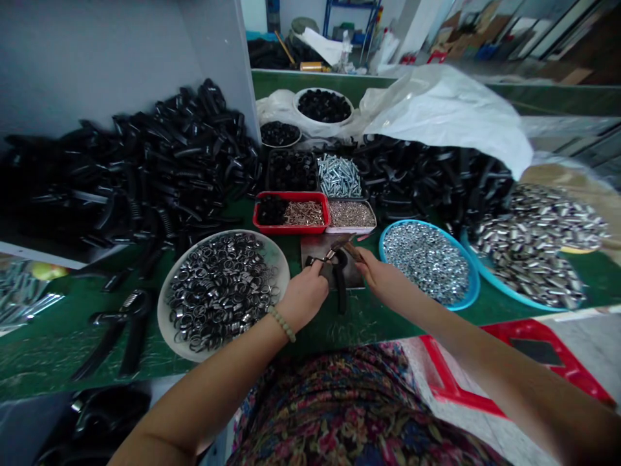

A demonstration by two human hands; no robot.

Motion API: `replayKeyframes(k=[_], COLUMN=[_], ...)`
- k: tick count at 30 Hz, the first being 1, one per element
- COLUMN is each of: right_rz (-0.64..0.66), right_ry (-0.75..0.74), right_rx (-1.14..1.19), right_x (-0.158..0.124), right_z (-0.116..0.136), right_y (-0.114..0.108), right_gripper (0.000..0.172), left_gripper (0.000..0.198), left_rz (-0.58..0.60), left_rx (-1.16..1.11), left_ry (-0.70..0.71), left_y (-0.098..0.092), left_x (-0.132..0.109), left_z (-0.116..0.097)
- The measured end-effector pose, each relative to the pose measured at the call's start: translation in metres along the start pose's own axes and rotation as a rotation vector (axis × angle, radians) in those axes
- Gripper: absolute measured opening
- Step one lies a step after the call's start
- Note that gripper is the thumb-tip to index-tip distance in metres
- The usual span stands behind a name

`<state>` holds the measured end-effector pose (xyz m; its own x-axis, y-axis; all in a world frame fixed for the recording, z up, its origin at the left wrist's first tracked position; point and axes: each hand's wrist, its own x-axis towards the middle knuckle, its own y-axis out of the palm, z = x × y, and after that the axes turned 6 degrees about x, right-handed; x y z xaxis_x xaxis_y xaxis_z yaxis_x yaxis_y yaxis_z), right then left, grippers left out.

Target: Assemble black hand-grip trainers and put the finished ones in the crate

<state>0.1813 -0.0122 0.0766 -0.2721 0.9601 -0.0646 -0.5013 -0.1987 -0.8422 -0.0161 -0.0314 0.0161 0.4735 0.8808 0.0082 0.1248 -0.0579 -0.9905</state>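
Two hands are at work over a small metal plate [310,247]. My left hand [305,294] pinches the upper end of a curved black part [339,285] between thumb and curled fingers; the part lies over the plate, one arm reaching past its near edge toward me. My right hand [372,272] is closed around a brownish tool [350,248], its tip too blurred for me to say whether it touches the part. To do this well, I think, the left should keep the part steady against the plate with fingertips clear of the tool, and the right should stay loose and aim square.

From the left, black handles [184,155] heap up, glossy and bent, some with coiled metal springs. Nearer, a forked black piece [130,323] rests on the scuffed green table [39,369]. Next, a pale round bowl [163,310] brims with thin shiny rings. Behind the plate, a red plastic tray [291,230] pairs dull black bits with slim coppery pins. Rightward, a blue basin [474,285] holds grainy, bright silvery pieces; last, smooth silver cylinders [538,259] lie piled.
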Motion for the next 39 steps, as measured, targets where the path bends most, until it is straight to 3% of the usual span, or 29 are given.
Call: replayKeyframes(k=[2, 5, 7, 9, 11, 14, 16, 18, 22, 28, 30, 34, 37, 39], right_rz=[0.048, -0.073, -0.019, 0.099, 0.089, -0.162, -0.287, -0.328, -0.361, -0.358, -0.356, -0.356, -0.351, -0.345], right_ry=[0.008, -0.059, -0.057, -0.022, -0.013, -0.033, 0.007, 0.069, 0.130, 0.135, 0.140, 0.137, 0.119, 0.104], right_rx=[0.028, 0.136, 0.120, 0.056, 0.062, 0.168, 0.198, 0.204, 0.226, 0.262, 0.273, 0.311, 0.320, 0.319], right_x=[-0.006, -0.017, -0.022, -0.023, -0.024, -0.031, -0.037, -0.043, -0.046, -0.045, -0.047, -0.051, -0.051, -0.050], right_z=[0.003, 0.005, 0.004, 0.001, -0.003, -0.010, -0.017, -0.026, -0.041, -0.043, -0.042, -0.044, -0.045, -0.042], right_y=[-0.002, 0.000, 0.005, 0.008, 0.007, -0.001, -0.006, -0.007, -0.002, 0.006, 0.007, 0.011, 0.015, 0.017], right_gripper=[0.045, 0.048, 0.048, 0.046, 0.046, 0.045, 0.044, 0.044, 0.046, 0.047, 0.047, 0.046, 0.046, 0.045], left_gripper=[0.025, 0.044, 0.041, 0.036, 0.033, 0.023, 0.018, 0.017, 0.023, 0.033, 0.032, 0.022, 0.019, 0.019], left_rz=[-0.010, -0.155, -0.277, -0.306, -0.248, -0.102, -0.055, -0.058, -0.103, -0.154, -0.189, -0.164, -0.137, -0.164], left_rx=[-0.058, -0.151, -0.145, -0.068, -0.001, 0.071, 0.091, 0.092, 0.067, -0.091, -0.296, -0.627, -0.624, -0.541], left_ry=[-0.047, -0.134, -0.191, -0.167, -0.071, 0.027, 0.047, 0.047, 0.019, -0.034, -0.040, -0.058, -0.118, -0.108], left_y=[-0.009, -0.040, -0.062, -0.076, -0.075, -0.056, -0.041, -0.031, -0.026, -0.041, -0.046, -0.044, -0.027, -0.012], left_x=[-0.002, 0.011, 0.039, 0.081, 0.128, 0.183, 0.201, 0.207, 0.208, 0.198, 0.176, 0.106, 0.061, 0.046], left_z=[0.005, 0.026, 0.041, 0.049, 0.048, 0.035, 0.027, 0.023, 0.024, 0.022, 0.021, 0.020, 0.020, 0.020])
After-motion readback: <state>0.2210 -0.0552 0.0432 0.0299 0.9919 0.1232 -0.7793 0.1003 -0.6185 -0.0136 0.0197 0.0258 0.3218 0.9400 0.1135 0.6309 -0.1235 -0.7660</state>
